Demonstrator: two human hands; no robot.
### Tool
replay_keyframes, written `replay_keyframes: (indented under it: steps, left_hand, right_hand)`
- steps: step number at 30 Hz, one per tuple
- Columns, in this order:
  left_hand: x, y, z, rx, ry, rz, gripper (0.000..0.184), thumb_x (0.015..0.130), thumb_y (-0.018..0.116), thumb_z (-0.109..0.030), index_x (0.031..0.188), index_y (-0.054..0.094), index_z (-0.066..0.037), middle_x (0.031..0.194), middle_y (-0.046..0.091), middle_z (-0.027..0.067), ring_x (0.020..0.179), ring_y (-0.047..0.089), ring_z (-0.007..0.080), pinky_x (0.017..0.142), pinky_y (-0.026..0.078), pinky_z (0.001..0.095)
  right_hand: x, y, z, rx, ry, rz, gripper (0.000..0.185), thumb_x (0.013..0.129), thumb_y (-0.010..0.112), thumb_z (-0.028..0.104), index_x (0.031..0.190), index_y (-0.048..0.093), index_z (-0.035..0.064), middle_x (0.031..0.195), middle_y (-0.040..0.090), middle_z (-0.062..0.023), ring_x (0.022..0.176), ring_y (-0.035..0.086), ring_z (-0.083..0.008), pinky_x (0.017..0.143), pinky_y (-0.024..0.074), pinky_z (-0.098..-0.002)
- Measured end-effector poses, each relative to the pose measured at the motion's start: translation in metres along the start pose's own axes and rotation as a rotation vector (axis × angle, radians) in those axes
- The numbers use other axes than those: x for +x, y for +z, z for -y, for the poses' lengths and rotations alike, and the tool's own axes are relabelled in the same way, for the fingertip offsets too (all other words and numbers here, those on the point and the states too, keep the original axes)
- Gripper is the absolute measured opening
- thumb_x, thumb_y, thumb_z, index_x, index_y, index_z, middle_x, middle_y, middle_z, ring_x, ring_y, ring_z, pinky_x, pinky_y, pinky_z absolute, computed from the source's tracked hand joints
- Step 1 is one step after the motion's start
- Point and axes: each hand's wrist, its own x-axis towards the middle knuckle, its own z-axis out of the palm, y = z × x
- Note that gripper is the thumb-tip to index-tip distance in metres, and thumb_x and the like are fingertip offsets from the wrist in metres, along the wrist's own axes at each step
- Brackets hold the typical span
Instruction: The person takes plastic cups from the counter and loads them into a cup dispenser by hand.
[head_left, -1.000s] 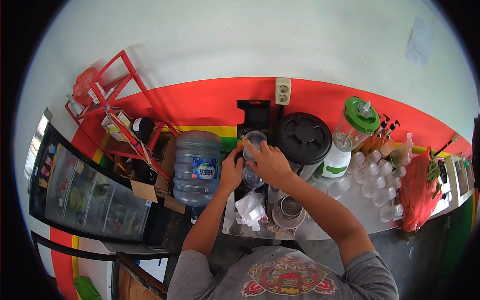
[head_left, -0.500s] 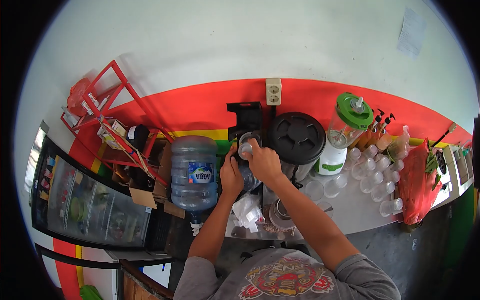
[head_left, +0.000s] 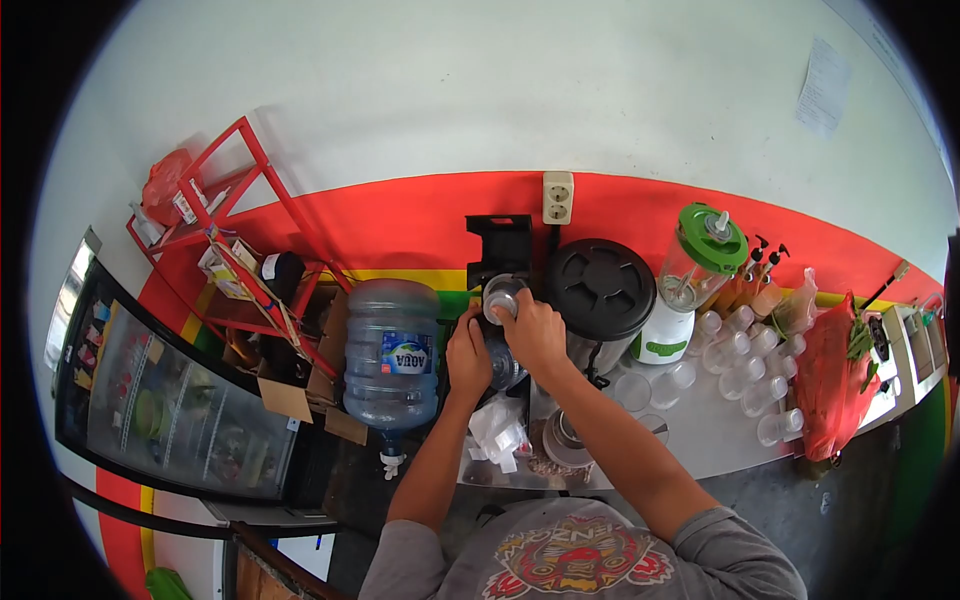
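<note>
Between my hands a clear plastic cup (head_left: pixel 500 306) sits at a round clear-walled opening (head_left: pixel 506 284), below a black open-fronted box (head_left: pixel 502 245) by the wall. My right hand (head_left: pixel 535 336) reaches in from the right, thumb and fingers pinched on the cup's rim. On the left side, my left hand (head_left: pixel 467 355) is closed, its fingertips close to the cup; what they grip is hidden. Under both hands lies a bluish clear bottle (head_left: pixel 507 366), partly covered. Nearer to me are a crumpled clear plastic bag (head_left: pixel 497 428) and a round container (head_left: pixel 568 440).
A large water jug (head_left: pixel 390 350) stands left, beside a red shelf (head_left: pixel 255 190) and a glass-door fridge (head_left: pixel 190 410). Rightward are a black-lidded drum (head_left: pixel 600 290), a green-lidded blender (head_left: pixel 690 270), several clear cups (head_left: pixel 740 350) and a red bag (head_left: pixel 835 385).
My right hand has lowered the clear cup slightly, and its rim now overlaps the round opening more. My left hand stays beside it. The whole view has shifted a little.
</note>
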Motion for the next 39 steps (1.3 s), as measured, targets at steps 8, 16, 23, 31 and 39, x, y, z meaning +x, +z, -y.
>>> replay_keyframes:
  steps: [8, 16, 23, 31, 39]
  left_hand:
    - [-0.002, 0.0, 0.018, -0.181, -0.043, -0.051, 0.031, 0.109, 0.056, -0.015, 0.134, 0.062, 0.002, 0.139, 0.068, 0.0235, 0.124, 0.068, 0.0366, 0.101, 0.053, 0.0442]
    - [-0.04, -0.04, -0.064, -0.31, -0.143, -0.244, 0.027, 0.101, 0.062, 0.0, 0.127, 0.063, -0.003, 0.148, 0.064, 0.0135, 0.128, 0.061, 0.0242, 0.107, 0.048, 0.0361]
    - [-0.081, -0.003, -0.18, -0.527, -0.036, -0.074, 0.014, 0.101, 0.06, 0.001, 0.113, 0.065, 0.0, 0.13, 0.071, 0.017, 0.113, 0.064, 0.0181, 0.105, 0.048, 0.0351]
    - [-0.125, 0.105, -0.258, -0.566, 0.031, 0.459, 0.014, 0.095, 0.068, -0.005, 0.108, 0.069, -0.002, 0.123, 0.077, 0.0109, 0.112, 0.067, 0.016, 0.092, 0.045, 0.0301]
    - [-0.181, 0.221, -0.282, -0.497, -0.088, 0.841, 0.01, 0.101, 0.065, -0.009, 0.108, 0.07, -0.004, 0.123, 0.078, 0.0082, 0.107, 0.07, 0.0162, 0.09, 0.049, 0.0312]
  right_hand:
    - [-0.02, -0.022, -0.023, 0.126, -0.082, 0.003, 0.056, 0.097, 0.075, 0.042, 0.129, 0.065, -0.0021, 0.107, 0.075, -0.0274, 0.098, 0.076, -0.0426, 0.075, 0.0611, -0.0505]
    - [-0.09, -0.142, -0.075, 0.41, 0.11, -0.053, 0.042, 0.097, 0.078, 0.018, 0.129, 0.066, -0.0055, 0.109, 0.074, -0.0175, 0.091, 0.077, -0.0266, 0.074, 0.0606, -0.0355]
    - [-0.148, -0.203, -0.173, 0.484, 0.424, -0.095, 0.028, 0.1, 0.073, 0.015, 0.118, 0.072, -0.0064, 0.093, 0.076, -0.011, 0.079, 0.072, -0.0162, 0.069, 0.0582, -0.0328]
    - [-0.224, -0.281, -0.269, 0.46, 0.605, -0.145, 0.027, 0.099, 0.073, 0.014, 0.118, 0.073, -0.005, 0.092, 0.077, -0.011, 0.079, 0.072, -0.0176, 0.073, 0.0585, -0.0331]
    - [-0.275, -0.363, -0.36, 0.087, 0.586, -0.5, 0.019, 0.094, 0.076, 0.011, 0.108, 0.074, -0.0022, 0.091, 0.075, -0.0141, 0.08, 0.071, -0.0246, 0.074, 0.0556, -0.0362]
